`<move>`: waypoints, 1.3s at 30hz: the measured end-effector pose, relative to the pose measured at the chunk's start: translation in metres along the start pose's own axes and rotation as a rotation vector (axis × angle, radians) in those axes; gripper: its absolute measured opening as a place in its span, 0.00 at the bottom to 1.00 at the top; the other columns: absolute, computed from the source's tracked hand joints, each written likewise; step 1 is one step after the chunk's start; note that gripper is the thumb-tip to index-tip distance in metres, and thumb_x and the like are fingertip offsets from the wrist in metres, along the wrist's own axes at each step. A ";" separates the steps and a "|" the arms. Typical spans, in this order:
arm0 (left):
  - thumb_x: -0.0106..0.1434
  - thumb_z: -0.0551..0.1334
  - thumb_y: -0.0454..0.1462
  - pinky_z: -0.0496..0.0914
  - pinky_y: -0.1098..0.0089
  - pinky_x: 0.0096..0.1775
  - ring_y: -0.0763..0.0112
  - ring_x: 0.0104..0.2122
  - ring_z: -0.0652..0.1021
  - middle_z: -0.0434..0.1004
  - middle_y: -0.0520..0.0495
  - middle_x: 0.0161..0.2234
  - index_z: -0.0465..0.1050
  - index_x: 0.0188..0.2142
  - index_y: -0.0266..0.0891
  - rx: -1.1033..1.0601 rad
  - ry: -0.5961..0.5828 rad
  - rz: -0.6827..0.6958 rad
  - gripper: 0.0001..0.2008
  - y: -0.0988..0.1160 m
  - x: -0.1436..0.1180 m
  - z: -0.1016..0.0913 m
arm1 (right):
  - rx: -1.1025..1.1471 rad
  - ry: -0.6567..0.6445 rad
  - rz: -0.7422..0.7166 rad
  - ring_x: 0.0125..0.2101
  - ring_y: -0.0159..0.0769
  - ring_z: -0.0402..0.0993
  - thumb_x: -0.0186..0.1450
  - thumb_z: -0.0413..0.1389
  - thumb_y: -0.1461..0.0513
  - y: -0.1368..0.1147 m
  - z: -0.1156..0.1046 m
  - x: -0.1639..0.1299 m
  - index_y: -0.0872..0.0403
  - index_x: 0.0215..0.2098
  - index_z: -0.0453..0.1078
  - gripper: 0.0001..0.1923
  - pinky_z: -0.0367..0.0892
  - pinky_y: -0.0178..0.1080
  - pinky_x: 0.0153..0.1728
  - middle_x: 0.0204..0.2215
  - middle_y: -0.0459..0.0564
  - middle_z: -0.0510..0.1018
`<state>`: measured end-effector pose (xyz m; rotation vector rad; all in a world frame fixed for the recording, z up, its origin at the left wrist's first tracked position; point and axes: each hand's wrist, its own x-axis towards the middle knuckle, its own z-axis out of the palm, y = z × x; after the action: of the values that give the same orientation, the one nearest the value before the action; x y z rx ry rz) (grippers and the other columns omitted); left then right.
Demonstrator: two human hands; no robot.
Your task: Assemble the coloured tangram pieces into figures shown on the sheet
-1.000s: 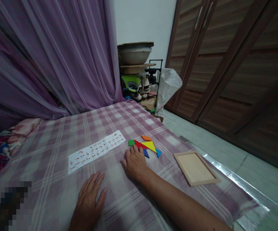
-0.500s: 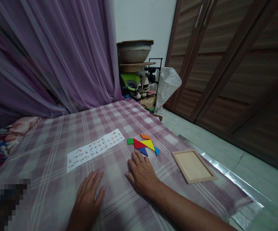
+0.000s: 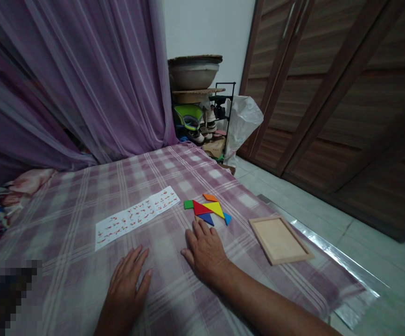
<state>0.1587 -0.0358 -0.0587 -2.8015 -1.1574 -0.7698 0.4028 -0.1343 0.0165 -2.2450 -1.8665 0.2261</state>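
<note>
Several flat tangram pieces lie together on the bed: a green square (image 3: 188, 204), a red triangle (image 3: 200, 208), a yellow triangle (image 3: 216, 209), an orange parallelogram (image 3: 210, 198), a dark blue triangle (image 3: 206, 218) and a light blue triangle (image 3: 227, 218). My right hand (image 3: 204, 247) rests just in front of them, fingers extended, tips close to the dark blue triangle. A small orange-tan bit by those fingertips is too covered to make out. Lying flat on the bedspread with fingers stretched, my left hand (image 3: 127, 284) is nearest to a white sheet of small coloured figures (image 3: 137, 217).
A shallow wooden tray (image 3: 281, 240) lies at the bed's right edge. The plaid bedspread (image 3: 167, 280) spreads beneath everything. Beyond are a purple curtain (image 3: 118, 84), a shoe rack (image 3: 228, 102) with basins on top, a white bag (image 3: 244, 119) and a wooden wardrobe (image 3: 328, 102).
The view has shifted slightly. My right fingertips have drawn back a little from the dark blue triangle; the pieces and my left hand look the same.
</note>
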 end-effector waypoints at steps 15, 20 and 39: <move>0.69 0.50 0.45 0.65 0.50 0.58 0.53 0.58 0.71 0.71 0.39 0.58 0.69 0.57 0.39 0.023 -0.011 0.034 0.23 0.002 0.001 -0.003 | 0.017 0.058 0.037 0.64 0.54 0.53 0.69 0.50 0.49 0.007 -0.016 -0.011 0.53 0.56 0.67 0.23 0.54 0.53 0.57 0.64 0.60 0.62; 0.68 0.50 0.46 0.64 0.50 0.59 0.54 0.58 0.71 0.72 0.41 0.58 0.70 0.56 0.41 -0.003 0.007 0.011 0.23 0.002 0.000 -0.002 | -0.009 0.061 0.221 0.61 0.54 0.58 0.70 0.49 0.53 0.033 -0.024 -0.013 0.55 0.54 0.70 0.20 0.56 0.52 0.55 0.63 0.61 0.64; 0.69 0.51 0.45 0.65 0.53 0.59 0.55 0.58 0.71 0.71 0.42 0.59 0.68 0.58 0.41 0.022 0.030 0.051 0.22 0.002 0.000 -0.002 | 0.033 0.029 0.205 0.61 0.53 0.59 0.69 0.50 0.53 0.035 -0.018 -0.010 0.59 0.57 0.69 0.24 0.56 0.52 0.56 0.62 0.61 0.66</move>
<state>0.1589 -0.0375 -0.0573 -2.7800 -1.0794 -0.7868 0.4387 -0.1515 0.0242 -2.4028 -1.6063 0.2538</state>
